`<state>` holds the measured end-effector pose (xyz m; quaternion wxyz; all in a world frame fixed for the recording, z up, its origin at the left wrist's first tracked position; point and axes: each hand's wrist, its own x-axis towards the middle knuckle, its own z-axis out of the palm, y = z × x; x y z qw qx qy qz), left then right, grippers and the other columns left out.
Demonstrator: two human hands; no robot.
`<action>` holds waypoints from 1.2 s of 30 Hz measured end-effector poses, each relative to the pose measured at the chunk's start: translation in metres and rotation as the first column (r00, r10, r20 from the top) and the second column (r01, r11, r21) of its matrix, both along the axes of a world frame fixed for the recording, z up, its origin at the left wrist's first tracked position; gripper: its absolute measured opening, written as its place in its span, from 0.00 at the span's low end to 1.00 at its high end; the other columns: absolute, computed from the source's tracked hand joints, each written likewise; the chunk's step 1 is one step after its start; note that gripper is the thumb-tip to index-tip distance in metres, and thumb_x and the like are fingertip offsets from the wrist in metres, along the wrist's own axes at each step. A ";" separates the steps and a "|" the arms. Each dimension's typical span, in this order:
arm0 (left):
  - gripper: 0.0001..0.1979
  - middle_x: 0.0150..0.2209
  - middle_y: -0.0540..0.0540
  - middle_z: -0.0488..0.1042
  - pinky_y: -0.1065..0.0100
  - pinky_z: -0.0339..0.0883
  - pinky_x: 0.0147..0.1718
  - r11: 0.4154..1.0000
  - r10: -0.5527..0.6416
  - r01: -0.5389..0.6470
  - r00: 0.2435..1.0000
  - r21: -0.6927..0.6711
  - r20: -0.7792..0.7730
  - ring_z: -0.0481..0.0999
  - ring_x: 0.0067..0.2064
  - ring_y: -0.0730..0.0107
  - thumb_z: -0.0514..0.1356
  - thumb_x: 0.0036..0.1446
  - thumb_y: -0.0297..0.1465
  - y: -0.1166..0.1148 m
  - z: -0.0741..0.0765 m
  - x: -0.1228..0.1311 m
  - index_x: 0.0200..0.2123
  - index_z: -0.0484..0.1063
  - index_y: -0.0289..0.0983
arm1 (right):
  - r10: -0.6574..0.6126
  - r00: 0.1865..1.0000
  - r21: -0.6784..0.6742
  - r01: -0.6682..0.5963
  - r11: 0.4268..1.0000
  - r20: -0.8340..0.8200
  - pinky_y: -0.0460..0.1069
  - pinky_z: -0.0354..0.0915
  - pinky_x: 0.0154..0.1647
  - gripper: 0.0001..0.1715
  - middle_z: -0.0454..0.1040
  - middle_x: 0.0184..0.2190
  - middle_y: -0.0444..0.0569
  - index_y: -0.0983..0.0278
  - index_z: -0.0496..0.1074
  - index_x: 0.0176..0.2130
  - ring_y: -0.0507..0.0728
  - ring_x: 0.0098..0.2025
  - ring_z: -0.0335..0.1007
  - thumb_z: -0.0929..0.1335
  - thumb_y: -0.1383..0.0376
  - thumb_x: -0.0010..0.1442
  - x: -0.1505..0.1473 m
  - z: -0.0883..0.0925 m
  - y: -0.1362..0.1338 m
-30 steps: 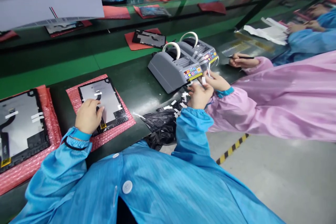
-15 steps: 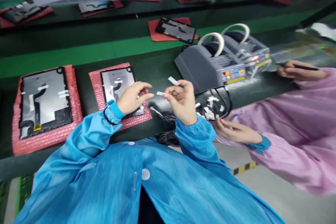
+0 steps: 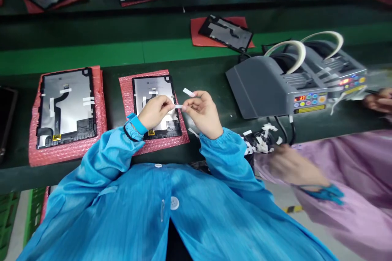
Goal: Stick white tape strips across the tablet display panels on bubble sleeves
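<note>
Between my two hands a short strip of white tape [image 3: 178,106] is stretched level. My left hand [image 3: 155,111] pinches its left end, thumb against forefinger. The right end is in the fingertips of my right hand [image 3: 204,113], which also holds a second white tape strip [image 3: 188,92] pointing up and left. Beneath my left hand lies a tablet screen assembly [image 3: 156,83] with a black frame and silver back, partly hidden by the hand. It rests on a pink bubble-wrap sheet [image 3: 127,89]. White tape pieces and a dark flex cable show on its back.
Left of it, another screen assembly [image 3: 75,106] lies on pink bubble wrap. Two grey tape dispensers [image 3: 260,87] stand at right, beside tape scraps [image 3: 261,142]. A co-worker's blurred hand [image 3: 294,165] is near the scraps. Another screen assembly [image 3: 226,32] lies at the back.
My left hand has moved right and closed on the free end of the tape strip. The view has shifted, and the co-worker's nearer hand is now blurred by motion.
</note>
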<state>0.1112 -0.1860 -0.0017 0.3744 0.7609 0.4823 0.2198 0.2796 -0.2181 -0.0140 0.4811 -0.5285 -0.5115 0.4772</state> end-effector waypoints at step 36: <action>0.04 0.41 0.40 0.69 0.54 0.59 0.47 0.980 0.198 -0.174 0.920 0.102 -0.338 0.66 0.49 0.52 0.59 0.53 0.29 0.015 -0.026 0.017 0.32 0.72 0.35 | -0.060 0.882 -0.064 0.101 0.993 0.467 0.47 0.56 0.32 0.18 0.59 0.22 0.37 0.60 0.60 0.33 0.51 0.27 0.58 0.71 0.66 0.42 0.017 -0.031 0.037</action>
